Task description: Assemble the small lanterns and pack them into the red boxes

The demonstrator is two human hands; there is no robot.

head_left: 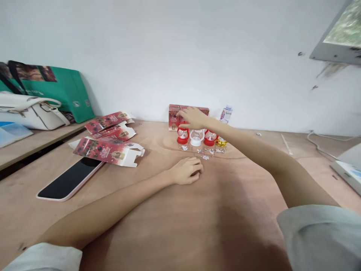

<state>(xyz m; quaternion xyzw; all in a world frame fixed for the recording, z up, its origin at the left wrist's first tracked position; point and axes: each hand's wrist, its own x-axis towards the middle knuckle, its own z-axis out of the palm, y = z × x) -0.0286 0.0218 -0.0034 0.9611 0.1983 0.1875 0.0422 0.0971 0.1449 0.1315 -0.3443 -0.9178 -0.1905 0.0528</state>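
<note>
My right hand [193, 117] reaches over a row of small lanterns, its fingers apart at the top of the leftmost red lantern [182, 136]. Beside that one stand a white lantern [196, 137], another red lantern [210, 138] and a gold-based one [221, 142], partly behind my forearm. Small cut-out pieces [205, 157] lie in front of them. My left hand [187, 170] rests on the table with fingers loosely curled, nearest to these pieces; nothing shows in it. Upright red boxes [173, 117] stand behind the lanterns, partly covered by my right hand.
Opened, flattened red boxes [103, 149] lie at the left, overlapping a phone [72, 180]. Farther left are a white handbag [36, 111] and a green bag [66, 90]. A clear bottle [226, 114] stands by the wall; a cable [321, 147] runs at the right.
</note>
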